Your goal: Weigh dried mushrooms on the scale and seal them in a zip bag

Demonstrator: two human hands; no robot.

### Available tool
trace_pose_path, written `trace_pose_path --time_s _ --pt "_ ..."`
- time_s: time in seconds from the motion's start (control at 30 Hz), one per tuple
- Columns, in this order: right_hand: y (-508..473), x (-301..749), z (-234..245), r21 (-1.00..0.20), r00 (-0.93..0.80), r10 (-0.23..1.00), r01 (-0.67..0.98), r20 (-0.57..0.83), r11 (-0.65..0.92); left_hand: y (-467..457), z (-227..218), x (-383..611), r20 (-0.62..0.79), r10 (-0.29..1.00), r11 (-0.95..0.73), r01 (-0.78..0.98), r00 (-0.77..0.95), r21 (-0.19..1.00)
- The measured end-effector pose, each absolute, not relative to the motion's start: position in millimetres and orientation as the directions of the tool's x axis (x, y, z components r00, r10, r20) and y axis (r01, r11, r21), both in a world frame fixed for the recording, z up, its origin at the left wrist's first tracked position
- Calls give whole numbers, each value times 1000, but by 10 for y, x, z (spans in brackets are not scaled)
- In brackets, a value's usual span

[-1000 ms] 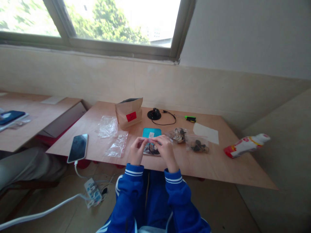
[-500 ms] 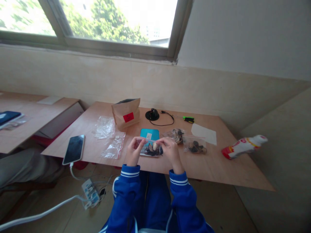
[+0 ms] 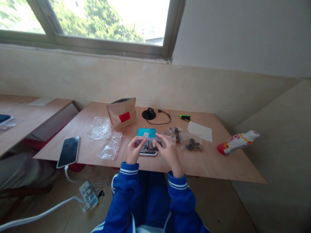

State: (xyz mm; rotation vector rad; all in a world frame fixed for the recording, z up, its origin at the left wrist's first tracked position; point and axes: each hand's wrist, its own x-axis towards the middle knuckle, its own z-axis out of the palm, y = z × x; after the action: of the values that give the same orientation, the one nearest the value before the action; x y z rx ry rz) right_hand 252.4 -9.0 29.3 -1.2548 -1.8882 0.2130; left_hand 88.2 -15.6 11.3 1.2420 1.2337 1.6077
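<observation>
Since the left hand [image 3: 134,151] and right hand [image 3: 169,153] are each half-closed, pinching opposite ends of a clear plastic zip bag [image 3: 148,140], the bag stretches taut and level, held just above a flat teal packet [image 3: 146,132] on the light plywood table [image 3: 206,165].

On the plywood tabletop [image 3: 213,165], a rectangular glass-fronted smartphone [image 3: 68,152] lies left of two loose plastic bags [image 3: 107,139], a kraft-paper bag [image 3: 121,115] stands behind them, and a flat rectangular card [image 3: 145,132] lies to their right, just beside two small plastic bags of dark pieces [image 3: 187,142], with a plastic bottle [image 3: 238,142] at the table's right edge.
</observation>
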Motion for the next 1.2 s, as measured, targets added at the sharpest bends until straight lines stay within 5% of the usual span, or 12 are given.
trace_pose_path --time_s 1.0,1.2 --pt "-158 2108 221 -570 -127 782 615 610 545 -265 48 754 264 924 -246 100 -278 964" --pt "-127 2066 141 -566 -70 766 632 639 529 -288 27 727 259 952 -248 85 -163 965"
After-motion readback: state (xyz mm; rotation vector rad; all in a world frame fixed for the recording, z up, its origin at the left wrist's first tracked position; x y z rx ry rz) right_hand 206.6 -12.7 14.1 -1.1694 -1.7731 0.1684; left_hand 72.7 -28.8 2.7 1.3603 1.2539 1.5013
